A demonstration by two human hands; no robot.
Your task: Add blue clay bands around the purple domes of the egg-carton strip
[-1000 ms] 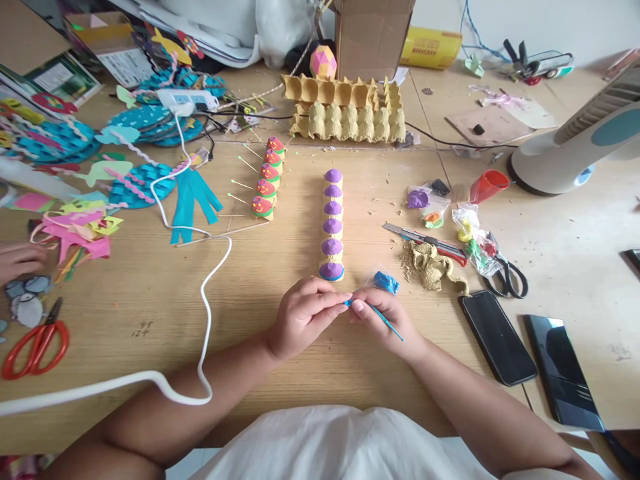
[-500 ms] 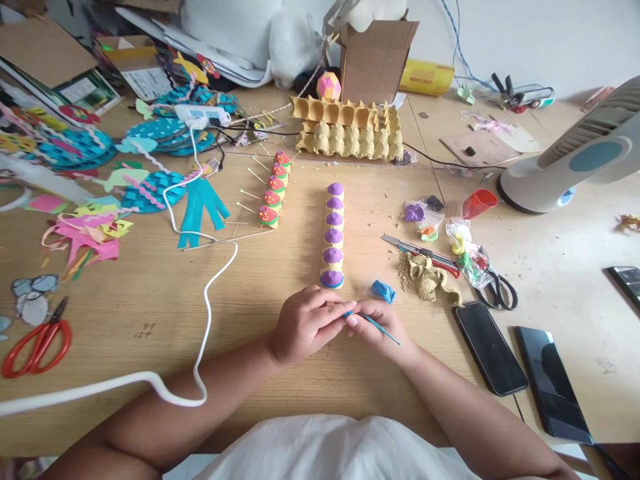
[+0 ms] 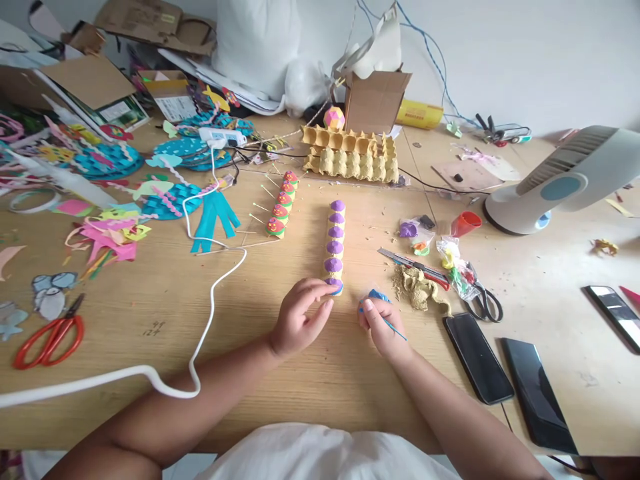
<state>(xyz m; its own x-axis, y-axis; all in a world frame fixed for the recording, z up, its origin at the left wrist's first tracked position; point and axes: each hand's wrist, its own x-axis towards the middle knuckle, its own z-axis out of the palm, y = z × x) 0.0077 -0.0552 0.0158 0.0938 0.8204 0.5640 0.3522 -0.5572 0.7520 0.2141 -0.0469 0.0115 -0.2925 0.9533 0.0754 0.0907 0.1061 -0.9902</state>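
Since the earlier frames, our two hands, which were joined at the fingertips, have come apart: our left hand (image 3: pixel 295 323) has gone to the near end of the purple-capped strip (image 3: pixel 335 248), and our right hand (image 3: pixel 384 328) has drawn away to its own side. We see the strip lying lengthwise on the table (image 3: pixel 320 387), pointing away from us, with blue along the edge of its nearest bump. Our left thumb and fingers are well parted, and the forefinger reaches onto this bump; we see nothing held between them. The right fingers are closed around the thin blue tool (image 3: pixel 397 329), whose end comes out below the hand. Some blue also shows at these fingers, but we cannot tell if it is a piece of clay. The blue lump (image 3: pixel 379 294) lies just behind the right hand, partly hidden. We judge that the step in hand is the careful working of the blue edge. For the next move, a light fingertip would be needed on the bump, because the clay is probably soft, and a steady hold so the strip does not slide.
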